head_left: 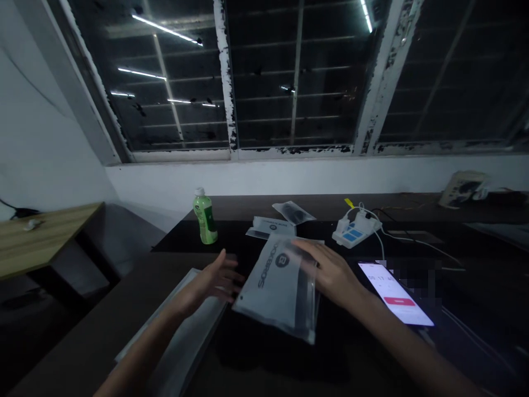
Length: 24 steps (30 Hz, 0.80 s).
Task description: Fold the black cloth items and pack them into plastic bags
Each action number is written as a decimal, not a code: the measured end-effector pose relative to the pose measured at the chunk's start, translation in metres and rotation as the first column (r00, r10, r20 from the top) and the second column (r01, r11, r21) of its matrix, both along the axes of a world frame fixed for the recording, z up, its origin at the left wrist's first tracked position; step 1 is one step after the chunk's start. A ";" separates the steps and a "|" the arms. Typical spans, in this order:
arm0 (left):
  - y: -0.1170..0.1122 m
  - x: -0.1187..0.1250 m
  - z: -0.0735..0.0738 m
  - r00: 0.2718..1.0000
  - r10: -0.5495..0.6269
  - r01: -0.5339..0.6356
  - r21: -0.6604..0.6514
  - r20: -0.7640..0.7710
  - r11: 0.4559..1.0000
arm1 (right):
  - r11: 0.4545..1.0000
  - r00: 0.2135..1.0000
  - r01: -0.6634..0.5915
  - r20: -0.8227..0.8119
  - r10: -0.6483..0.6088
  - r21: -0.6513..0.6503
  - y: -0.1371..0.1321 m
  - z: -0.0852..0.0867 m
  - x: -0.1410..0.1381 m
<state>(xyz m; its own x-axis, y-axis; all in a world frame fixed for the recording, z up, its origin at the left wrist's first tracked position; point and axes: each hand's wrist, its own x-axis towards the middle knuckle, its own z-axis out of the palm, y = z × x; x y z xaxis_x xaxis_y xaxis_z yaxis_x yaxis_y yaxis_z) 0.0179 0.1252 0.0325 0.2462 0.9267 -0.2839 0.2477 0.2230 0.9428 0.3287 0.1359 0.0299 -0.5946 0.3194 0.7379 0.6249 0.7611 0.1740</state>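
Note:
A frosted plastic pouch (278, 284) with dark lettering is lifted a little above the dark table (103, 325). My right hand (330, 273) grips its right edge, fingers curled over the top. My left hand (215, 281) hovers at the pouch's left edge with fingers stretched out, holding nothing; whether it touches the pouch I cannot tell. Under my left forearm lies a stack of flat grey pouches (185, 336).
A green bottle (205, 216) stands at the back left. More small packets (273, 226) and a dark packet (293, 212) lie behind the pouch. A white charger block with cables (355, 229) sits at right, a lit phone (394, 292) beside my right wrist. A wooden desk (37, 237) stands far left.

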 end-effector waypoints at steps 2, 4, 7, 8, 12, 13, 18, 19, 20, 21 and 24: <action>0.004 0.005 -0.005 0.994 -0.089 0.097 -0.118 0.069 0.988 | 0.998 0.998 -0.064 0.008 0.064 0.022 -0.003 -0.007 -0.002; 0.004 0.015 -0.009 0.988 -0.145 0.149 -0.081 0.051 0.985 | 0.995 0.996 -0.086 0.024 0.084 0.052 -0.006 -0.014 -0.004; -0.001 0.033 -0.016 0.982 -0.185 0.185 0.006 0.028 0.983 | 0.989 0.994 -0.102 0.038 0.098 0.103 -0.009 -0.019 -0.004; -0.002 0.039 -0.019 0.984 -0.177 0.177 0.034 0.018 0.984 | 0.988 0.994 -0.106 0.043 0.102 0.113 -0.010 -0.019 -0.004; 0.000 0.046 -0.028 0.996 -0.066 0.075 0.160 -0.064 0.984 | 0.991 0.996 -0.072 0.069 0.065 0.112 -0.014 -0.019 -0.001; 0.001 0.043 -0.029 0.996 -0.029 0.045 0.192 -0.086 0.980 | 0.992 0.995 -0.062 0.079 0.054 0.106 -0.016 -0.018 0.000; 0.003 -0.014 -0.029 0.963 0.198 -0.119 0.374 -0.182 0.920 | 0.995 0.997 -0.062 0.049 0.058 0.082 -0.025 -0.014 0.020; 0.002 -0.031 -0.030 0.940 0.246 -0.126 0.430 -0.236 0.894 | 0.995 0.998 -0.058 0.031 0.056 0.078 -0.026 -0.013 0.027; 0.000 -0.050 -0.032 0.914 0.282 -0.124 0.458 -0.293 0.880 | 0.996 0.999 -0.050 0.011 0.049 0.075 -0.027 -0.013 0.034; -0.002 -0.068 -0.035 0.892 0.278 -0.098 0.448 -0.356 0.888 | 0.997 0.999 -0.037 -0.013 0.038 0.072 -0.027 -0.012 0.040; -0.011 -0.118 -0.048 0.819 0.265 -0.011 0.447 -0.510 0.895 | 0.998 0.995 0.011 -0.099 -0.004 0.064 -0.027 -0.013 0.054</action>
